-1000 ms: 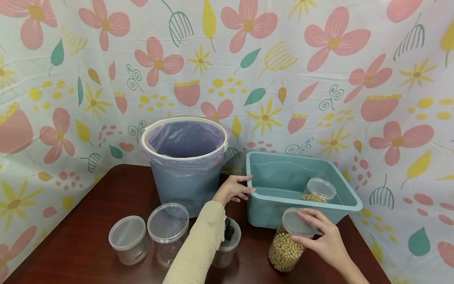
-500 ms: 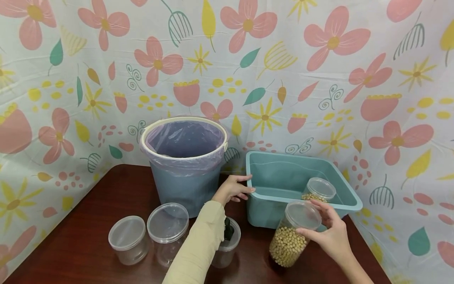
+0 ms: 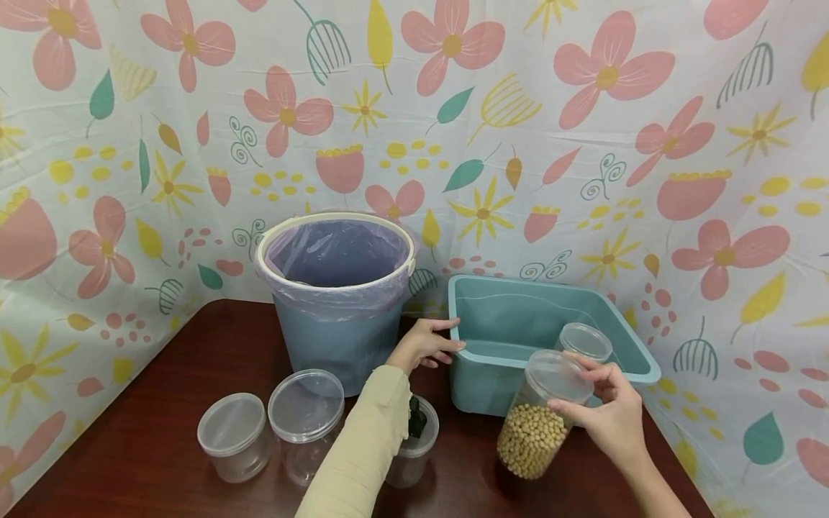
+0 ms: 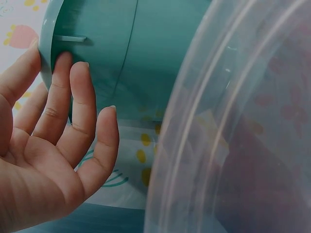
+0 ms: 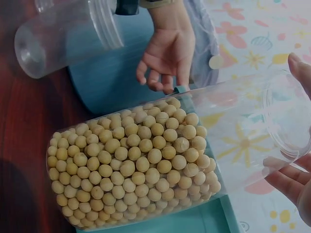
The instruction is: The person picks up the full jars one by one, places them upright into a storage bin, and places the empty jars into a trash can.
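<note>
My right hand [image 3: 612, 406] grips a clear plastic jar [image 3: 534, 432] by its lidded top. Round beige beans [image 5: 131, 165] fill roughly its lower half. The jar leans a little, lifted just off the table, in front of the teal basin [image 3: 482, 388]. At the basin's left side, my left hand [image 3: 424, 345] pinches the rim [image 4: 46, 48] between thumb and fingers; the other fingers are loosely bent. Inside the basin stands another lidded jar [image 3: 585, 339], partly hidden behind the held one.
A blue bucket [image 3: 343, 338] lined with a clear bag stands left of the basin. Along the front are a short lidded jar [image 3: 234, 432], a taller one [image 3: 306, 406] and another [image 3: 414, 453] partly behind my left sleeve [image 3: 363, 446]. A floral cloth [image 3: 518, 144] hangs behind the table.
My right hand has raised the bean jar off the table and shifted it slightly right, toward the basin. My left hand stays at the basin rim.
</note>
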The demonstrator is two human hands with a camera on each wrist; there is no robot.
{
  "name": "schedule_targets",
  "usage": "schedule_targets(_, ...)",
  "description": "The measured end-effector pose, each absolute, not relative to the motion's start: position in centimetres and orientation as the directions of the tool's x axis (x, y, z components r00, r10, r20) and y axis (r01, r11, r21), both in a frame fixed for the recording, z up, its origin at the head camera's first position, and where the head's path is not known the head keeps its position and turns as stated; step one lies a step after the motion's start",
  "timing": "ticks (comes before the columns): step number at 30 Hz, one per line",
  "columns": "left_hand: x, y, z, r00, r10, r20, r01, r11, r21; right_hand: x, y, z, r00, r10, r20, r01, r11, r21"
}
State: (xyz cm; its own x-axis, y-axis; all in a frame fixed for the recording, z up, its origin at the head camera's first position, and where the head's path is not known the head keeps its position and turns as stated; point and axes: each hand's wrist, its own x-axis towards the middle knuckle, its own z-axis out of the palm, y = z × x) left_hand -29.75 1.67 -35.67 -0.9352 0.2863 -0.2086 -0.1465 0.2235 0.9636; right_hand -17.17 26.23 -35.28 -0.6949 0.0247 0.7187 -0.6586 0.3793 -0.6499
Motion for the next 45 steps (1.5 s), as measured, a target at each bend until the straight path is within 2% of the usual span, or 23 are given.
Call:
schedule_targets(4, -29.7, 1.7, -35.7, -0.936, 0.286, -0.206, -0.145, 0.220, 0.965, -17.4, 26.3, -34.8, -0.712, 0.045, 0.701, -0.651, 0.333, -0.682)
schedule_targets(9, -29.6, 1.7, -35.7, -0.934, 0.292, -0.204, -0.143, 0.216, 0.966, -17.7, 26.3, -34.0, -0.692, 0.047, 0.721, -0.679, 0.299, -0.671)
schedule_targets(16, -29.7, 1.6, -35.7, -0.935, 0.282, -0.214, -0.151, 0.229, 0.962, -18.7, 26.5, -32.8, -0.596, 0.022, 0.803, -0.793, 0.142, -0.593)
schedule_targets(21, -29.7, 1.7, -35.9, -0.934, 0.288, -0.212, -0.148, 0.228, 0.962, -19.2, 26.6, -32.1, -0.522, 0.026, 0.852, -0.844, 0.127, -0.521)
schedule_targets(27, -29.6, 1.7, -35.8, -0.934, 0.294, -0.204, -0.142, 0.220, 0.965, -20.0, 26.7, -30.7, -0.472, 0.037, 0.881, -0.877, 0.085, -0.473)
schedule_targets(37, -29.5, 1.6, -35.6, -0.933, 0.292, -0.209, -0.147, 0.220, 0.964, -20.9, 26.6, -28.4, -0.468, 0.110, 0.877, -0.883, -0.021, -0.469)
schedule_targets(45, -29.6, 1.6, -35.5, -0.934, 0.292, -0.207, -0.146, 0.218, 0.965, -21.2, 26.0, -26.7, -0.488, 0.163, 0.858, -0.850, 0.133, -0.509)
